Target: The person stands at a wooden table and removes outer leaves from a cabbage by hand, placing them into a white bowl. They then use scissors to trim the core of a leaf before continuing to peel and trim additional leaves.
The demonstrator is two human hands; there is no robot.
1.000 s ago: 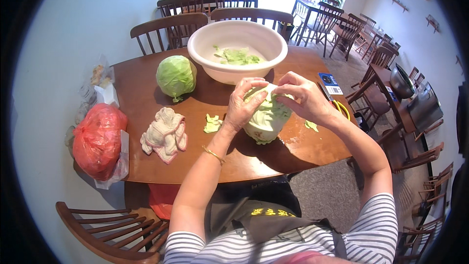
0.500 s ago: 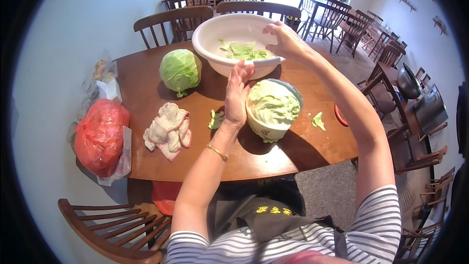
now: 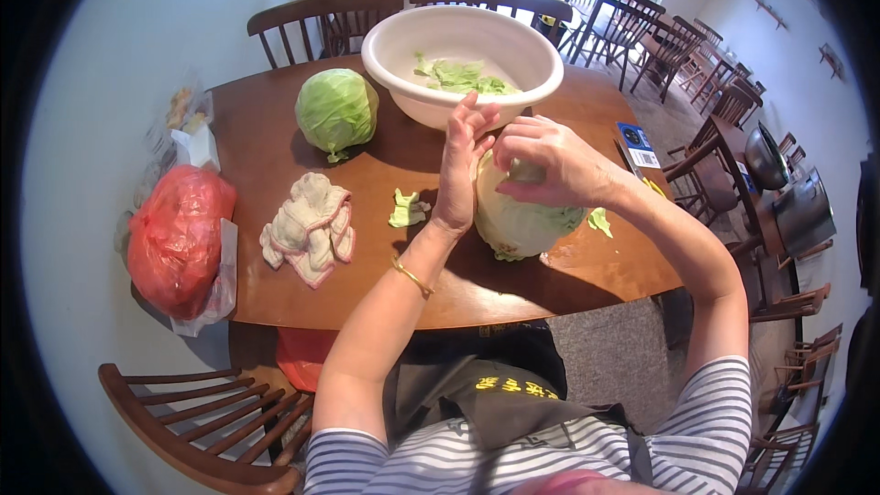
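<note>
A partly peeled cabbage (image 3: 527,225) rests on the wooden table in front of me, its pale leaves showing. My left hand (image 3: 463,170) lies along its left side, fingers stretched upward and palm against it. Over the top, my right hand (image 3: 545,160) bends its fingers and thumb around a cabbage leaf, mostly hidden by the hand. Just beyond stands a large white basin (image 3: 403,82) holding several torn green leaves (image 3: 463,76). A whole green cabbage (image 3: 336,112) sits to its left. Loose leaf scraps lie left (image 3: 408,209) and right (image 3: 599,222) of the cabbage I touch.
A crumpled cream cloth (image 3: 312,225) lies on the table's left part. Past it, a red plastic bag (image 3: 179,238) sits by the wall. At the right edge is a blue-and-white packet (image 3: 639,142). Wooden chairs (image 3: 330,23) line the far side; metal pots (image 3: 802,206) stand farther right.
My right hand has come down from the basin's right rim to the top of the cabbage. The cabbage now looks tilted, with its smoother outer side toward me. My left hand stays beside it.
</note>
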